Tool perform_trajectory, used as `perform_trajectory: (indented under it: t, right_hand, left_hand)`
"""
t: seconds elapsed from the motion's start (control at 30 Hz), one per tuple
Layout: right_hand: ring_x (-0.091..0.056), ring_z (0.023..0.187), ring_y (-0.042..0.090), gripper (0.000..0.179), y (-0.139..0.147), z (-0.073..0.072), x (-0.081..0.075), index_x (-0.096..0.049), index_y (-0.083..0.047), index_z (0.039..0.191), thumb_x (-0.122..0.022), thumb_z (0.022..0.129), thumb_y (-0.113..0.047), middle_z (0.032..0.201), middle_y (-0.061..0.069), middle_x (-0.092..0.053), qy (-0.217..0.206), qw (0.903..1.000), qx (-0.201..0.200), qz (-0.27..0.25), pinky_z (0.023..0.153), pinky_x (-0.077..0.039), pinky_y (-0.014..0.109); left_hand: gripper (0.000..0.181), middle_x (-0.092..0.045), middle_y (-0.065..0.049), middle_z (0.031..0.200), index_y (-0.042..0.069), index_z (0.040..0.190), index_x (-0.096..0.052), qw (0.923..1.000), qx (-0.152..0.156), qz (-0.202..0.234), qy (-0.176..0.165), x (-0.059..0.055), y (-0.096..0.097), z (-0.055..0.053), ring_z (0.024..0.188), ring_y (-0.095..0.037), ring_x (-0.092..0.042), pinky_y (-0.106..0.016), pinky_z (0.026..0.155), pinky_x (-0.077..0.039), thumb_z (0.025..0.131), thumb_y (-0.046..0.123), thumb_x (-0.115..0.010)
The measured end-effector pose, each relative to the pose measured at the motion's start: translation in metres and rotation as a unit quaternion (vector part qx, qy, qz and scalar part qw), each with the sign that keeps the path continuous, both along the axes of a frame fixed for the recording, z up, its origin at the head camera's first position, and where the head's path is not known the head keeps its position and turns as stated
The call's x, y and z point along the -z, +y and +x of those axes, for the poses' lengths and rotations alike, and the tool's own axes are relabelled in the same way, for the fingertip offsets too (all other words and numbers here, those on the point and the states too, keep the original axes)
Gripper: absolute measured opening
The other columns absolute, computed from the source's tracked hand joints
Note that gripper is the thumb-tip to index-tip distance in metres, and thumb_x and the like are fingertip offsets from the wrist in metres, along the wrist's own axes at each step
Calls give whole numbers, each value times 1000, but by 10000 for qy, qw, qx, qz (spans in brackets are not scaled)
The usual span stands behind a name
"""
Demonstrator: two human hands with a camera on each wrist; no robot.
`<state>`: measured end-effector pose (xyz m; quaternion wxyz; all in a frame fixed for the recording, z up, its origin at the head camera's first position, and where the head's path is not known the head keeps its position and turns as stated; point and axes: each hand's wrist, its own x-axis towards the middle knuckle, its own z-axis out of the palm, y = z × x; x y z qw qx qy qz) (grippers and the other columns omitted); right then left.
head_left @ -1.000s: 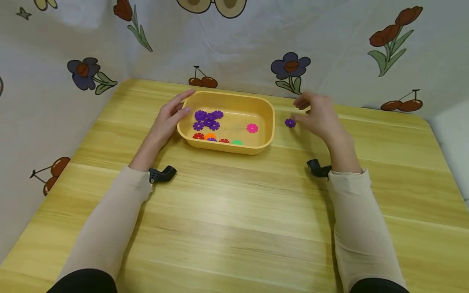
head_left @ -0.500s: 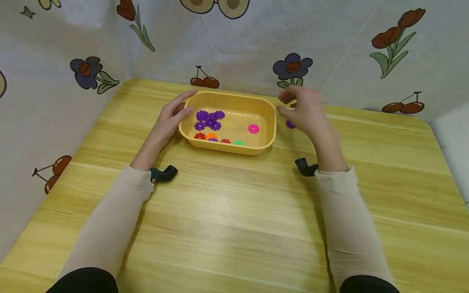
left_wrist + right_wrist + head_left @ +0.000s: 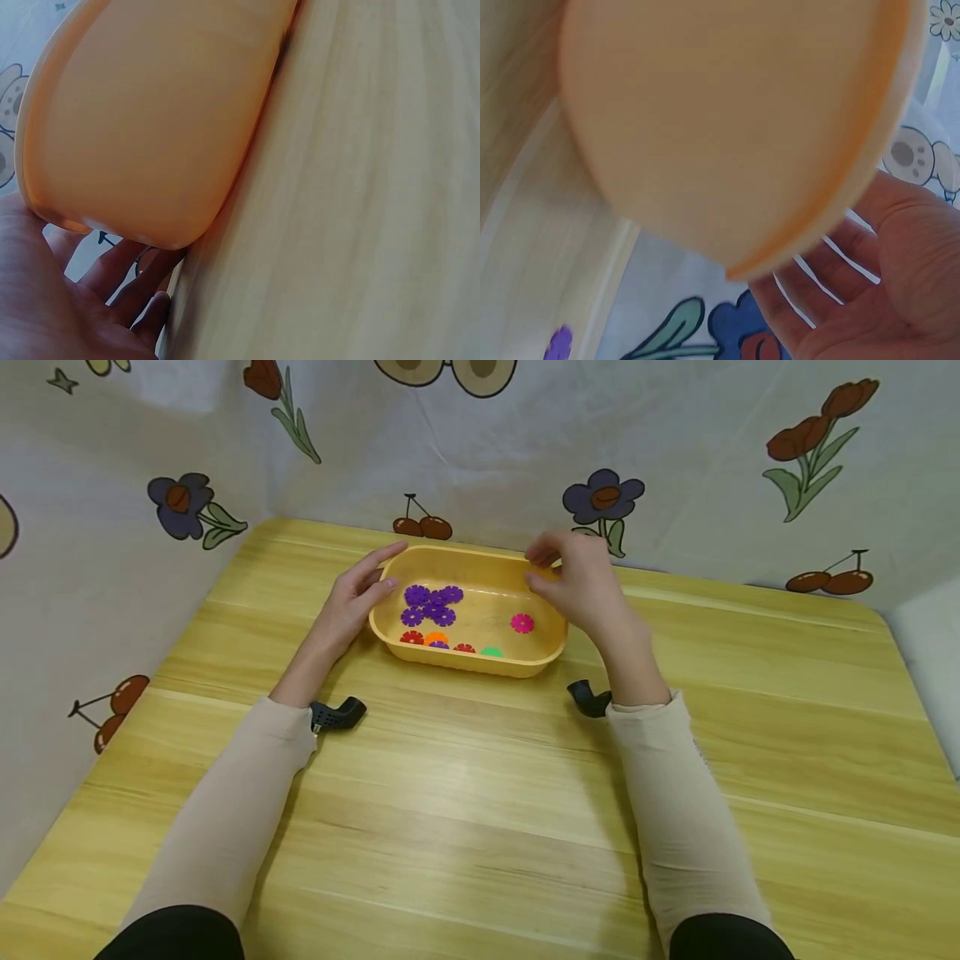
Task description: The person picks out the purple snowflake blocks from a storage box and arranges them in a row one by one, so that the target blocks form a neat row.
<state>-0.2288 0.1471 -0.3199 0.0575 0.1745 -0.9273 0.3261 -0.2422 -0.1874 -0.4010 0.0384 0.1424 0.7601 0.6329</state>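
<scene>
A yellow plastic basin (image 3: 465, 667) stands near the back of the table. Several flower-shaped plastic discs lie in it: a cluster of purple discs (image 3: 433, 607) at the left, a pink disc (image 3: 522, 623) at the right, and red, orange and green ones along the near wall. My left hand (image 3: 347, 606) grips the basin's left end, thumb over the rim and fingers behind the outer wall. Over the right end is my right hand (image 3: 577, 578), fingers spread and holding nothing. One purple disc (image 3: 558, 345) shows outside the basin in the right wrist view; the head view has it hidden.
The wooden table (image 3: 450, 810) ends at a pale cloth backdrop (image 3: 495, 460) printed with flowers and cherries, close behind the basin. A black wrist camera (image 3: 339, 714) is worn on the left wrist, another black camera (image 3: 589, 699) on the right.
My right hand has moved left, from beside the loose purple disc to over the basin's right end. My left hand has stayed at the left end.
</scene>
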Motion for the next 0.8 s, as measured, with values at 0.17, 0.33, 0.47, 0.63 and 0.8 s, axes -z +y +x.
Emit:
perform_trajectory:
  t: [0.17,0.33,0.47,0.63,0.8]
  right_hand:
    - [-68,109,31,25,-21,-3,-1,-72,3,116,-75,95,-10,115,18,-74,-142,9997,-149,115,101,-58,44]
    - [-68,111,31,28,-45,-5,-1,-72,1,120,-77,95,-12,119,16,-73,-255,9976,-461,454,102,-57,40]
    - [-68,112,31,29,-61,-5,2,-72,1,121,-77,96,-12,120,16,-73,-395,9956,-662,533,102,-57,39]
    - [-66,117,32,30,-76,-11,7,-72,-1,124,-76,97,-10,124,15,-72,-738,9912,-819,731,104,-55,40]
    - [-63,125,31,35,-89,-17,15,-70,-4,134,-72,99,-9,134,14,-70,-1062,9814,-1073,1187,113,-50,42]
  left_hand:
    - [51,-51,-9,160,29,159,-50,10000,-33,-78,-2,-1,0,0,141,-32,-56,-30,99,-60,109,20,-55]
    - [50,-51,-8,161,29,159,-50,9999,-19,-107,33,-1,0,0,141,-32,-56,-32,101,-59,109,22,-56]
    - [50,-52,-8,160,28,159,-50,9999,-26,-143,84,-1,-1,-1,139,-31,-57,-31,100,-59,109,24,-56]
    - [50,-54,-8,158,28,158,-51,9999,-12,-90,128,0,-1,-1,137,-31,-58,-31,101,-59,109,24,-57]
    - [51,-54,-10,158,29,159,-50,9999,-17,-155,49,0,-1,0,138,-31,-58,-36,103,-59,109,26,-57]
